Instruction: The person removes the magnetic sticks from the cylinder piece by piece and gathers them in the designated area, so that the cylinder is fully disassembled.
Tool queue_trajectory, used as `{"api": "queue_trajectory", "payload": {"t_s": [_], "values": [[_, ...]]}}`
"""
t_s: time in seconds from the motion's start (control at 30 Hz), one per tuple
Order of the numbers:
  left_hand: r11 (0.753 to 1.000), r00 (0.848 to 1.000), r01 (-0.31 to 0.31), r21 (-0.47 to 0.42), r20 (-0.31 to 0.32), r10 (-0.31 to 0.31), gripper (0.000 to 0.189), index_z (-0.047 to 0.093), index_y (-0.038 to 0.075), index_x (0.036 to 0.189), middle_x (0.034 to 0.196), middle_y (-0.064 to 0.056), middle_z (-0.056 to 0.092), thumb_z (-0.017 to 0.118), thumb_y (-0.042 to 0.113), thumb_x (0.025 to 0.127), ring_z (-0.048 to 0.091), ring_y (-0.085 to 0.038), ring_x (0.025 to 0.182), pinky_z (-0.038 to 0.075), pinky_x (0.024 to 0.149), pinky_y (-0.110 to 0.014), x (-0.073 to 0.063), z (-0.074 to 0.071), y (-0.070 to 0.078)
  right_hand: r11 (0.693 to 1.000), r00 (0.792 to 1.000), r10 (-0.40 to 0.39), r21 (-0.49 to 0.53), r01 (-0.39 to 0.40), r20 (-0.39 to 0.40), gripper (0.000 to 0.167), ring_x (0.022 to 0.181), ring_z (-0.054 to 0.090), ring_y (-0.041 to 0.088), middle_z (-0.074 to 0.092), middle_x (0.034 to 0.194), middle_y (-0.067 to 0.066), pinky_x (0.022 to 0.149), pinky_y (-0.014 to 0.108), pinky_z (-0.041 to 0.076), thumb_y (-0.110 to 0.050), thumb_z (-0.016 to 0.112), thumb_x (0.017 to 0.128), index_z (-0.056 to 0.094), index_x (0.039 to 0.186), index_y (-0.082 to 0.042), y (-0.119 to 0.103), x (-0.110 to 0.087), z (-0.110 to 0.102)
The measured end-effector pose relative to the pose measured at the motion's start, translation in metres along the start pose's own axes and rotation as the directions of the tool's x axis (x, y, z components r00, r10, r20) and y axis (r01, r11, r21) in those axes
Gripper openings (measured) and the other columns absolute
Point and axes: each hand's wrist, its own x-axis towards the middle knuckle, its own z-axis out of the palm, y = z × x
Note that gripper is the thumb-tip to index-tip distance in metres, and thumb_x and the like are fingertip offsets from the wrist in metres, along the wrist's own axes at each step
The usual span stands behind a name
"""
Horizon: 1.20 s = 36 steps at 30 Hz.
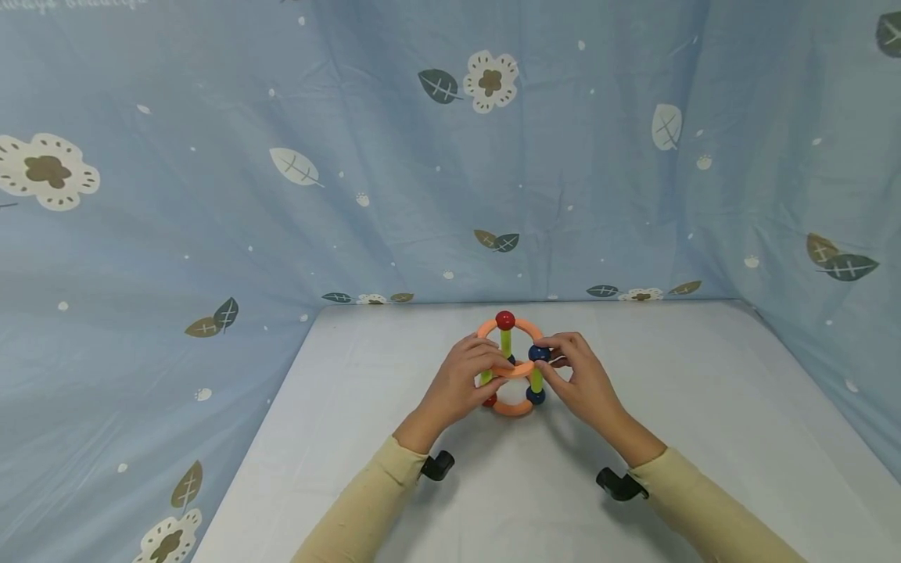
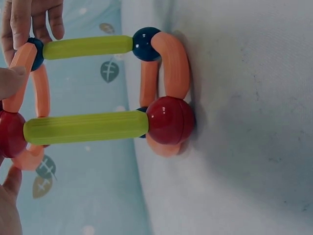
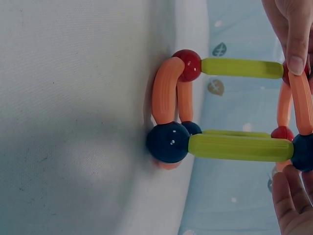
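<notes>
A magnetic rod-and-ball toy frame stands upright on the white table. Curved orange rods [image 1: 512, 409] and red and blue balls form its lower ring; a similar ring sits on top. Green rods [image 2: 85, 128] run upright between red balls [image 2: 171, 120] and blue balls [image 3: 167, 142]. At the upper ring's left front, my left hand [image 1: 459, 381] holds the frame, its fingers over the orange rod and a red ball largely hidden behind them. My right hand [image 1: 583, 385] pinches the upper blue ball [image 1: 539, 353] at the right front. Another red ball [image 1: 505, 320] tops the rear green rod.
The white tabletop [image 1: 704, 391] extends around the toy. Behind and beside it hangs a blue cloth [image 1: 394, 156] printed with leaves and flowers. Black wrist mounts [image 1: 439, 466] show at both sleeves, low over the table.
</notes>
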Motion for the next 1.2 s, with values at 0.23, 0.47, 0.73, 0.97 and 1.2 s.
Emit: {"api": "queue_trajectory", "payload": {"t_s": [0.23, 0.47, 0.73, 0.97, 1.2], "values": [[1.0, 1.0, -0.026, -0.01, -0.013, 0.025, 0.015, 0.077, 0.018, 0.101, 0.105, 0.007, 0.073, 0.083, 0.017, 0.087, 0.06, -0.012, 0.112, 0.033, 0.118, -0.049, 0.0002, -0.0006, -0.0014, 1.0, 1.0, 0.003, -0.001, -0.003, 0.002, 0.034, 0.096, 0.063, 0.02, 0.054, 0.12, 0.011, 0.083, 0.043, 0.059, -0.012, 0.074, 0.095, 0.065, 0.127, -0.009, -0.0009, -0.0004, 0.0], [0.999, 0.999, -0.037, -0.021, -0.007, 0.037, 0.016, 0.078, 0.018, 0.102, 0.103, 0.008, 0.073, 0.083, 0.016, 0.087, 0.061, -0.011, 0.111, 0.032, 0.118, -0.05, 0.0012, -0.0016, -0.0008, 1.0, 1.0, -0.01, -0.004, 0.01, -0.007, 0.035, 0.096, 0.064, 0.02, 0.055, 0.12, 0.011, 0.083, 0.043, 0.059, -0.012, 0.074, 0.095, 0.064, 0.128, -0.009, -0.0003, -0.001, 0.0002], [1.0, 1.0, -0.016, -0.015, 0.02, 0.016, 0.015, 0.078, 0.019, 0.102, 0.104, 0.008, 0.072, 0.082, 0.018, 0.088, 0.06, -0.012, 0.11, 0.032, 0.119, -0.047, 0.0015, -0.002, -0.0019, 1.0, 1.0, 0.001, 0.0, -0.001, -0.001, 0.035, 0.097, 0.064, 0.02, 0.054, 0.12, 0.011, 0.084, 0.044, 0.058, -0.013, 0.073, 0.095, 0.064, 0.128, -0.009, -0.0012, -0.0007, 0.0002], [0.998, 0.998, -0.057, 0.008, 0.028, 0.057, 0.017, 0.079, 0.016, 0.102, 0.103, 0.007, 0.072, 0.083, 0.011, 0.086, 0.06, -0.011, 0.107, 0.034, 0.116, -0.036, 0.0024, -0.0028, -0.0026, 1.0, 1.0, 0.005, -0.01, -0.005, -0.009, 0.033, 0.097, 0.064, 0.021, 0.055, 0.121, 0.011, 0.083, 0.045, 0.058, -0.014, 0.073, 0.096, 0.064, 0.128, -0.009, -0.002, -0.0008, -0.0004], [0.998, 0.998, -0.057, 0.037, 0.02, 0.056, 0.016, 0.079, 0.016, 0.1, 0.106, 0.005, 0.072, 0.081, 0.01, 0.086, 0.06, -0.014, 0.111, 0.033, 0.118, -0.046, 0.0017, -0.0026, -0.0028, 1.0, 1.0, -0.006, -0.004, 0.006, -0.013, 0.034, 0.096, 0.064, 0.02, 0.055, 0.121, 0.011, 0.083, 0.045, 0.058, -0.013, 0.073, 0.096, 0.064, 0.128, -0.009, -0.0004, -0.001, 0.0002]]}}
